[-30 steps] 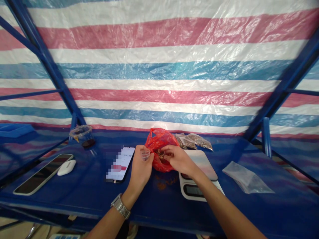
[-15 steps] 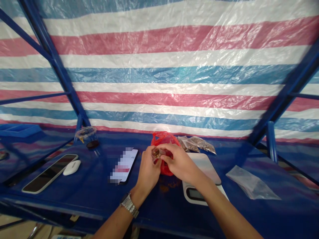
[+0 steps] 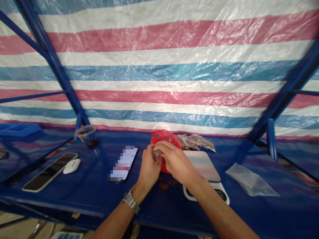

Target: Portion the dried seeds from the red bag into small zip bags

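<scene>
My left hand [image 3: 150, 166] is closed around a small clear plastic bag [image 3: 156, 154] with brownish contents, partly hidden by my fingers. My right hand [image 3: 175, 159] reaches over from the right, its fingers closed on the top of the same bag. Behind and below both hands lies a crumpled red plastic bag [image 3: 166, 134], its inside mostly blocked from sight. Under my right forearm sits a white kitchen scale [image 3: 203, 166], its display side partly covered by the arm.
Several clear bags of brown bits [image 3: 203, 142] lie behind the scale. A clear zip bag [image 3: 251, 181] is at the right. On the left are a lit phone [image 3: 124, 165], a dark phone [image 3: 51, 172], a white earphone case [image 3: 72, 166] and a plastic cup [image 3: 87, 135] with dark liquid.
My right hand has shifted left, and its fingers now cover more of the small bag's top. My right forearm hides the middle of the scale's front. The left hand stays nearly in place.
</scene>
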`<state>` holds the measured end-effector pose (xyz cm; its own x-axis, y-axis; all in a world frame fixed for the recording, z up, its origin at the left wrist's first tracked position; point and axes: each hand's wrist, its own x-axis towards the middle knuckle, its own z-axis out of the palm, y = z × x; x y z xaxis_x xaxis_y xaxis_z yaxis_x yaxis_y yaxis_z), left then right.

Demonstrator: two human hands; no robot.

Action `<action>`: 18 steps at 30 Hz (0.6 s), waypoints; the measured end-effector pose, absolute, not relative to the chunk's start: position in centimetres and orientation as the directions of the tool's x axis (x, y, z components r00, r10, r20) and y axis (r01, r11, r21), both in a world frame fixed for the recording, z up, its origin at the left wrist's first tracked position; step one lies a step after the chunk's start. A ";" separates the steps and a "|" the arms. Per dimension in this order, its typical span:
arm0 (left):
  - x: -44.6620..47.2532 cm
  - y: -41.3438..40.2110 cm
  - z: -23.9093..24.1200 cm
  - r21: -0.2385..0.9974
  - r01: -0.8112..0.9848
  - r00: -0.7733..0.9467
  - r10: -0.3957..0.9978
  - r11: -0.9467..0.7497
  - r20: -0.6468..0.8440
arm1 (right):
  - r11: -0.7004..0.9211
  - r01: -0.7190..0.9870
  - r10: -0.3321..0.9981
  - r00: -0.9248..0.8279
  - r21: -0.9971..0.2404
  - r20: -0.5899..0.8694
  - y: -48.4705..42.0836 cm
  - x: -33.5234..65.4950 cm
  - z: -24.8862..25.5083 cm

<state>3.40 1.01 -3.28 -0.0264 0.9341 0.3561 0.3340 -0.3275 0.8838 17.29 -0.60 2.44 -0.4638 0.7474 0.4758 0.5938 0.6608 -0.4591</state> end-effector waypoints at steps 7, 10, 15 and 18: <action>3.5 1.2 -3.1 0.891 0.316 -0.045 0.933 -0.326 0.358 | 0.693 0.591 0.709 -0.450 -0.413 0.544 -0.3 17.5 2.0; 3.5 1.2 -2.9 0.899 0.304 -0.042 0.939 -0.314 0.342 | 0.683 0.609 0.714 -0.437 -0.403 0.548 -0.1 17.7 1.9; 2.8 1.2 -2.6 0.854 0.450 -0.174 0.912 -0.261 0.371 | 0.630 0.621 0.741 -0.300 -0.467 0.601 1.2 18.9 1.5; 2.3 0.9 -2.2 0.791 0.578 -0.240 0.884 -0.202 0.401 | 0.552 0.683 0.821 -0.343 -0.478 0.457 1.8 19.9 0.8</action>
